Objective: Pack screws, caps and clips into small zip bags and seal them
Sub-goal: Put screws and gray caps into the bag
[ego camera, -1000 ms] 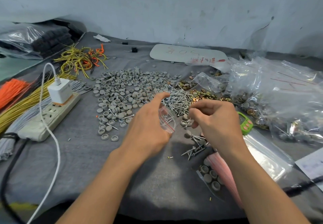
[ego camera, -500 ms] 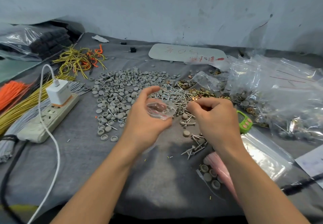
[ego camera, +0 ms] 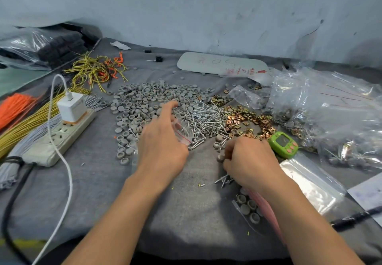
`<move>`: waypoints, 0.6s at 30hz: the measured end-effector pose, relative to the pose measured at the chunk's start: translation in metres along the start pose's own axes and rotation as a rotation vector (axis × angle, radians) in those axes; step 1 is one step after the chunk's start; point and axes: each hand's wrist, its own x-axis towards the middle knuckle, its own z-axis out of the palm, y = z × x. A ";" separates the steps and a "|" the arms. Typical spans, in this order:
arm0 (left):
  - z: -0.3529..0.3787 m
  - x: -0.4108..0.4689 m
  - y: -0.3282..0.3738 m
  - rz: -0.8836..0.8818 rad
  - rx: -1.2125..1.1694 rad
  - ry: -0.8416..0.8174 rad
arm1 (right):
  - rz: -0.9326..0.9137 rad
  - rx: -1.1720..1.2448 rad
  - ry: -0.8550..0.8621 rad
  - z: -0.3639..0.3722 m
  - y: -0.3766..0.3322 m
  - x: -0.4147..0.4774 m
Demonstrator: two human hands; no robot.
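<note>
In left hand (ego camera: pixel 163 143), small zip bag (ego camera: pixel 183 133) is pinched, beside screw pile (ego camera: pixel 206 118). Right hand (ego camera: pixel 248 161) is now lowered from bag mouth onto loose caps (ego camera: pixel 219 138) on bench (ego camera: pixel 186 213), fingers curled; grip cannot be told. Filling is judged unfinished.

Cloth-covered table (ego camera: pixel 99 182) bears caps (ego camera: pixel 144 99), screws (ego camera: pixel 206 118), clips (ego camera: pixel 248 118)

A: What is looking grey?
B: The bench (ego camera: pixel 186 213) and the caps (ego camera: pixel 144 99); the screws (ego camera: pixel 206 118) are gleaming silver, the clips (ego camera: pixel 248 120) glinting copper-gold.
A: Toward the left edge?
B: Orange ties (ego camera: pixel 12 107) and yellow wires (ego camera: pixel 31 120) are showing. The timer (ego camera: pixel 283 144) is glowing green, pink-buttoned; the clear zip bag (ego camera: pixel 183 132) is showing a red stripe.
</note>
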 end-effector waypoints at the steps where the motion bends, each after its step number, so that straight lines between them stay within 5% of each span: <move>1: 0.002 -0.001 0.000 0.013 0.012 -0.030 | -0.003 0.031 0.016 0.001 0.001 0.000; 7: 0.008 -0.004 0.003 0.037 0.040 -0.136 | 0.022 0.673 0.288 0.002 0.001 0.006; 10: 0.011 -0.006 0.008 0.068 0.003 -0.209 | -0.005 0.964 0.284 0.003 -0.009 0.005; 14: 0.017 -0.011 0.013 0.061 -0.081 -0.297 | -0.104 1.050 0.188 0.004 -0.027 0.005; 18: 0.021 -0.015 0.012 0.030 -0.220 -0.324 | -0.150 0.886 0.177 0.009 -0.034 0.007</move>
